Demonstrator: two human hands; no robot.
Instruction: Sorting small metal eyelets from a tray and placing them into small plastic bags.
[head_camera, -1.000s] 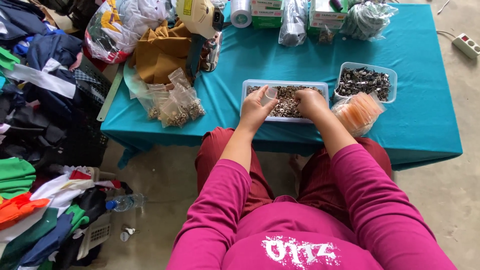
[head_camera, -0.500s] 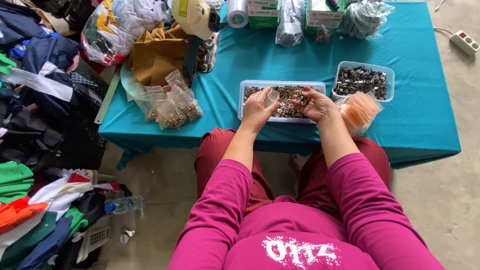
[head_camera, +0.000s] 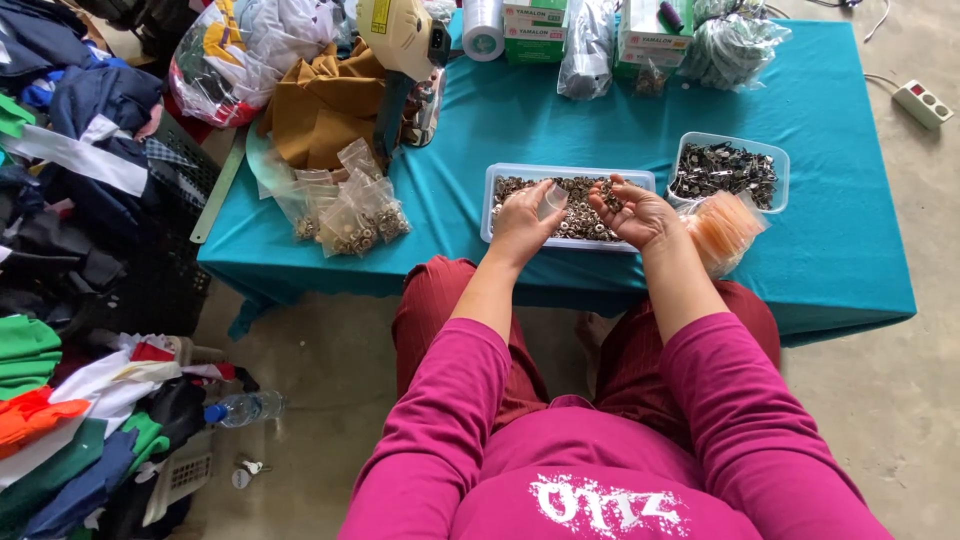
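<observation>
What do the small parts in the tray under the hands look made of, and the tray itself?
The small parts look like metal, silvery to brassy: they glint and pile loosely. The tray looks like translucent plastic, pale with a soft rim. The left hand holds a small clear bag, apparently thin plastic film; the right hand cups a few parts.

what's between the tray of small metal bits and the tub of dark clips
In the head view, the right hand and a bag of orange pieces lie between the tray and the tub.
</observation>
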